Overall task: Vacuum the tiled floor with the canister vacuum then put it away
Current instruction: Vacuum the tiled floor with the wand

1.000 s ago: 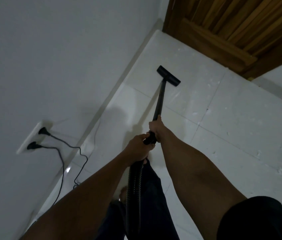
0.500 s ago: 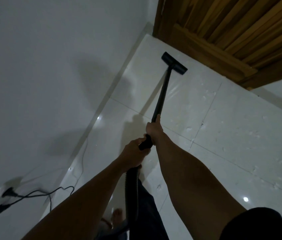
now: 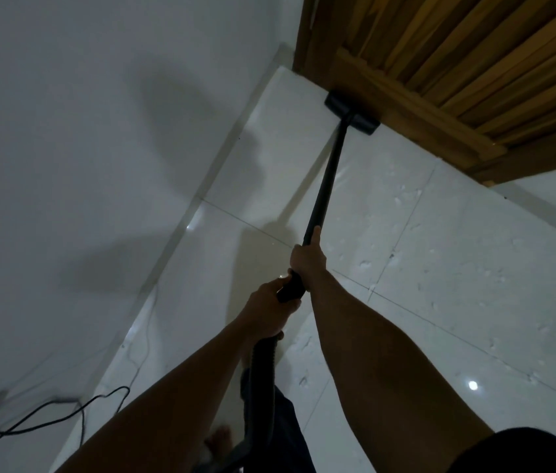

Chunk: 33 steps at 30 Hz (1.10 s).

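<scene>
Nozzle (image 3: 351,112) is being driven along the tiled floor (image 3: 440,268) — mid-tile a second ago, now against the wooden door (image 3: 440,80); wand (image 3: 326,186) is being clamped in curled fingers of right hand (image 3: 307,259) and left hand (image 3: 269,310) — edge being covered

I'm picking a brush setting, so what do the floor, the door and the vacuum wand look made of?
The floor: glossy white tile, likely ceramic or porcelain; it mirrors lights and shows grout lines. The door: wood, brown slats with streaky grain, dull sheen. The wand: matte black tube, plastic or painted metal; I cannot tell which.
</scene>
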Available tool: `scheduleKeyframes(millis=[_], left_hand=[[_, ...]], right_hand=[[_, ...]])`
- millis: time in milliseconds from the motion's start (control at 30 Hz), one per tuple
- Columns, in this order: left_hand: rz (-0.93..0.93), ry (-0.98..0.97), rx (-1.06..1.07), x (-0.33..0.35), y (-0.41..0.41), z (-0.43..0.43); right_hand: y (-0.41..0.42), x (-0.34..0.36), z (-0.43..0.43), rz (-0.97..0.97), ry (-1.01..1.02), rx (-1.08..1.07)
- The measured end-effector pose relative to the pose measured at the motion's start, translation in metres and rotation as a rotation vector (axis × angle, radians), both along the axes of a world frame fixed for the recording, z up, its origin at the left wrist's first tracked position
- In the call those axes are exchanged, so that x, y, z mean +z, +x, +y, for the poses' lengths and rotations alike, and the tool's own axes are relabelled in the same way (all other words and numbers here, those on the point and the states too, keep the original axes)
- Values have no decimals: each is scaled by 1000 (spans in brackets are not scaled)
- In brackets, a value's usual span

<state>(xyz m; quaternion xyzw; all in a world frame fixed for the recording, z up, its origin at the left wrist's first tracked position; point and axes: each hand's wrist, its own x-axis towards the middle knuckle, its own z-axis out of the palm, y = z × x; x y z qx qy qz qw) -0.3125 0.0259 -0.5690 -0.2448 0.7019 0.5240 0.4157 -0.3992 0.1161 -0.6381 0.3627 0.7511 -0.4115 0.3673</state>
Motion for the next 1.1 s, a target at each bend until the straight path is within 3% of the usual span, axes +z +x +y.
scheduleKeyframes(millis=[133,400,667,867,1100], left_hand=[[46,-50,-4,0,8,-12],[67,-66,96,-3,3,-33],[127,-86,102,-3,-33,-55],[126,-113,114,1,-16,-65],[142,-135,120,20,24,-59]], right_hand=[[8,-3,-12,87,11,60],[-9,-14,-45,76,-71,214],[-58,-16,-72,46,-154,73],[-49,-10,-73,-58,-453,-245],[-2,4,-82,38,-236,-229]])
